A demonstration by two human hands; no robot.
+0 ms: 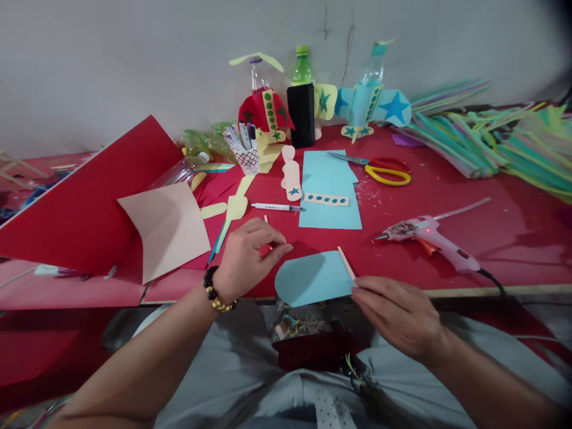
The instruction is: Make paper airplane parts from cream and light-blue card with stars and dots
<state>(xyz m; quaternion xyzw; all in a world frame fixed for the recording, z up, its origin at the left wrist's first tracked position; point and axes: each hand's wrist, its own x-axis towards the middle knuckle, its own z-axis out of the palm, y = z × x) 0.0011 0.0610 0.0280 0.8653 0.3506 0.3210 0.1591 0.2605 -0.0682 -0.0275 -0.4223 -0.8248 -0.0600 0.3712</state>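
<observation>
A light-blue paper piece (pixel 315 277), rounded at its left end, extends over the table's front edge. My right hand (pixel 397 313) pinches its right edge together with the lower end of a narrow pale strip (pixel 345 262), which stands along that edge. My left hand (pixel 250 256), wearing a bead bracelet (pixel 211 289), is just above and left of the rounded end, thumb and fingers drawn together. Whether anything is between them is hidden. Another pale strip (pixel 266 220) shows partly behind this hand. A white pen (pixel 274 207) lies beyond it.
A pink glue gun (pixel 433 235) with a lit red light lies at right, its cord over the edge. Scissors (pixel 386 171) rest beside blue sheets (pixel 330 217). Bottle planes (pixel 366 101) and a black phone (pixel 301 116) stand at the back. A red board (pixel 98 202) leans at left.
</observation>
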